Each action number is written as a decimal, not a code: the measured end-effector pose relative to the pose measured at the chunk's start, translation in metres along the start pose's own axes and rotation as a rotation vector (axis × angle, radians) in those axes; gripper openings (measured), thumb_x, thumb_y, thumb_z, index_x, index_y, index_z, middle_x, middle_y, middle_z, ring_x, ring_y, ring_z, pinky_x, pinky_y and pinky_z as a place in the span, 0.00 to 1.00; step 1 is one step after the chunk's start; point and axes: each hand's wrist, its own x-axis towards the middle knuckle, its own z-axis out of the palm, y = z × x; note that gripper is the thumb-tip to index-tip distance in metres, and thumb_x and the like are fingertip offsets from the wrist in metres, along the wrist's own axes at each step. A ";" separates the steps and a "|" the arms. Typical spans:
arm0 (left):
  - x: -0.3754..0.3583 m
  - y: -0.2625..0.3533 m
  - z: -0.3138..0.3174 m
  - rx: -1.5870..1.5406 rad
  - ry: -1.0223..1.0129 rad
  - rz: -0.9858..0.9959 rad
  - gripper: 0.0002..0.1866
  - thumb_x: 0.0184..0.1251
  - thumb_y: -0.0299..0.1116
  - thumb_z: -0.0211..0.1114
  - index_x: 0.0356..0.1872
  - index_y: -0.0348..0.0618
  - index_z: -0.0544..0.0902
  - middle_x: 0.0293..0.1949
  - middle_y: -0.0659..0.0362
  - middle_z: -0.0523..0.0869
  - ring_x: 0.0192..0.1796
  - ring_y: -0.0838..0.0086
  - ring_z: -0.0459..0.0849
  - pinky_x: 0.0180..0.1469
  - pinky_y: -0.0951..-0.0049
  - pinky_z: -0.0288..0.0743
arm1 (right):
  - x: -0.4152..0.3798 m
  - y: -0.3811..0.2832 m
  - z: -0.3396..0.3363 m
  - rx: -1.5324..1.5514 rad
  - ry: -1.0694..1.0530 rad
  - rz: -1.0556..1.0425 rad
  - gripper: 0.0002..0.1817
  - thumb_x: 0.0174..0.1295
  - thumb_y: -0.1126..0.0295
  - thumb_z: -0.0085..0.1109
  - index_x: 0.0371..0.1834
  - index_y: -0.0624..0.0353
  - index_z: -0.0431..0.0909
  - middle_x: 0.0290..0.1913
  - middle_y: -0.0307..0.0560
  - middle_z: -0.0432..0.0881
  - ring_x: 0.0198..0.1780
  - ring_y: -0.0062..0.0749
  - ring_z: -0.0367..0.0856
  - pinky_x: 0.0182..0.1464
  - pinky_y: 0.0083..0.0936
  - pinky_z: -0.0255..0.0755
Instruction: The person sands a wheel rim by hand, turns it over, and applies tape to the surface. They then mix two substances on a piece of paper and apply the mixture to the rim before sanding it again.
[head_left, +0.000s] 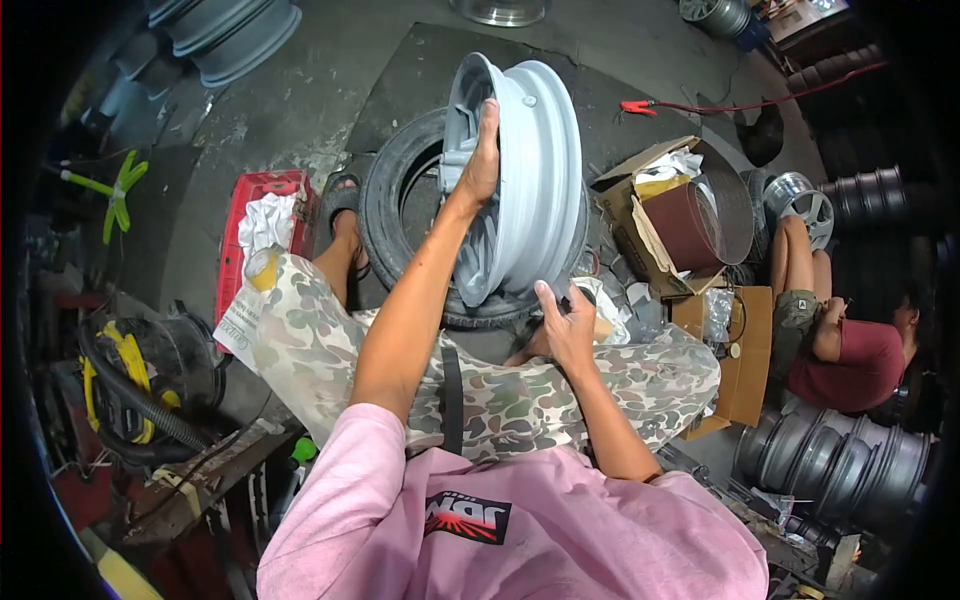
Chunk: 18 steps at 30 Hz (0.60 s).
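Observation:
A grey-painted wheel rim (540, 170) stands tilted on edge above a black tyre (385, 185) lying flat on the floor. My left hand (482, 160) grips the rim on its spoked side, thumb up along the edge and the other fingers hidden behind it. My right hand (568, 328) is just below the rim's lower edge, thumb and forefinger spread apart with nothing visible between them. The tyre lies in front of my bent legs in camouflage trousers (520, 400).
On the left is a red crate (230, 240) with white rags. To the right stand a cardboard box (640, 225) holding a sandpaper roll (675, 225), and an open carton (755, 350). A person (845, 360) sits far right near stacked rims (835, 465). A red clamp (637, 107) lies on the floor.

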 end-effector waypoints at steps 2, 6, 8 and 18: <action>0.004 -0.003 0.008 -0.188 -0.008 -0.069 0.41 0.86 0.60 0.30 0.74 0.27 0.66 0.72 0.48 0.72 0.74 0.64 0.69 0.79 0.68 0.56 | 0.007 0.008 0.004 -0.013 0.018 -0.021 0.15 0.70 0.67 0.66 0.42 0.73 0.81 0.35 0.62 0.85 0.34 0.50 0.82 0.45 0.34 0.76; 0.021 0.026 0.021 -0.386 -0.059 -0.065 0.41 0.82 0.66 0.37 0.71 0.35 0.71 0.58 0.50 0.83 0.57 0.69 0.86 0.60 0.67 0.82 | 0.023 -0.023 -0.010 0.019 0.066 -0.178 0.13 0.69 0.68 0.66 0.40 0.71 0.84 0.31 0.60 0.85 0.32 0.37 0.81 0.43 0.31 0.76; 0.036 0.046 0.020 -0.364 0.022 -0.116 0.44 0.81 0.68 0.34 0.71 0.34 0.72 0.60 0.46 0.83 0.60 0.62 0.85 0.62 0.62 0.82 | 0.036 -0.049 -0.034 -0.096 0.051 -0.272 0.13 0.70 0.67 0.66 0.37 0.69 0.84 0.26 0.56 0.82 0.27 0.31 0.76 0.36 0.32 0.73; 0.095 0.014 -0.055 -0.314 0.292 -0.504 0.52 0.76 0.74 0.23 0.75 0.37 0.68 0.72 0.46 0.75 0.74 0.55 0.74 0.75 0.55 0.68 | 0.132 -0.089 -0.057 -0.123 -0.122 -0.225 0.19 0.80 0.61 0.50 0.46 0.70 0.79 0.33 0.51 0.77 0.37 0.28 0.73 0.43 0.29 0.70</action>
